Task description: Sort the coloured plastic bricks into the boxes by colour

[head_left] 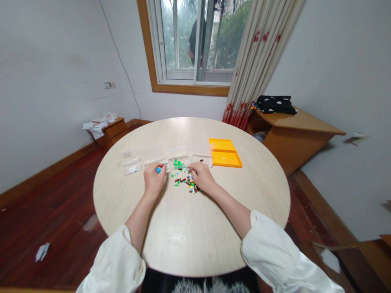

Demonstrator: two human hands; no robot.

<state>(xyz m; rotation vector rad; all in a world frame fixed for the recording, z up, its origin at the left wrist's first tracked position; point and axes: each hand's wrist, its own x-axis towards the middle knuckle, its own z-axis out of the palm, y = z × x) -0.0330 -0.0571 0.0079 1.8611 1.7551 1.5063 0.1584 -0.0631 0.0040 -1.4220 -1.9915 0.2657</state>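
Observation:
My left hand [153, 180] is closed around small blue toy bricks [158, 169], held in front of a clear plastic box. Beside the loose pile, my right hand [202, 176] has its fingers drawn together; whatever is between the fingertips is too small to make out. Between and under the hands lies a scatter of tiny brown, green, yellow and blue bricks [183, 180]. Green bricks [178, 163] are gathered in the middle clear box [170, 162]. Part of the pile is hidden by my right hand.
More clear boxes, such as a small one [125, 170] at the left, stand in a row with lids open. An open orange case [226, 162] is at their right on the round table [195, 236]. Behind are a wooden desk [293, 138] and a curtain [253, 61].

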